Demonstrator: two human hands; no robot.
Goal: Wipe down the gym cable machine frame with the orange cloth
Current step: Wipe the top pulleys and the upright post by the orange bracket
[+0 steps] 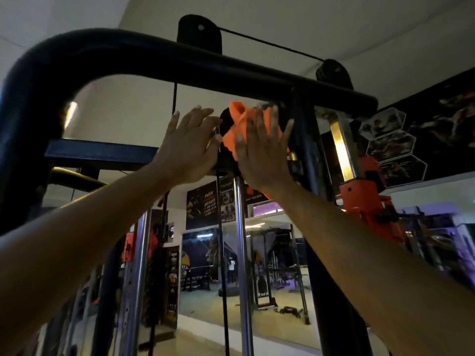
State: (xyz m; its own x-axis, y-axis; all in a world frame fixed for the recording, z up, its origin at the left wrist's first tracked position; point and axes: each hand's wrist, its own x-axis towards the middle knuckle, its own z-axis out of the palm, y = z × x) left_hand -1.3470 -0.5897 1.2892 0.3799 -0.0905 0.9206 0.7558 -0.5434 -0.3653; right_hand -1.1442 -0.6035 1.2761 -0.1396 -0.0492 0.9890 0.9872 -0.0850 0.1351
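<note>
A: Two raised hands. The left hand (pixel 191 145) has straight, spread fingers and holds nothing.

B: And the right hand (pixel 262 152)?

A: Its straight fingers press the orange cloth (pixel 235 127) flat against a dark part under the frame's top bar (pixel 231 65).

B: Beyond?

A: Chrome rod (pixel 241 253), orange bracket (pixel 365 194), then wall mirror (pixel 257 291) and poster (pixel 210 204).
</note>
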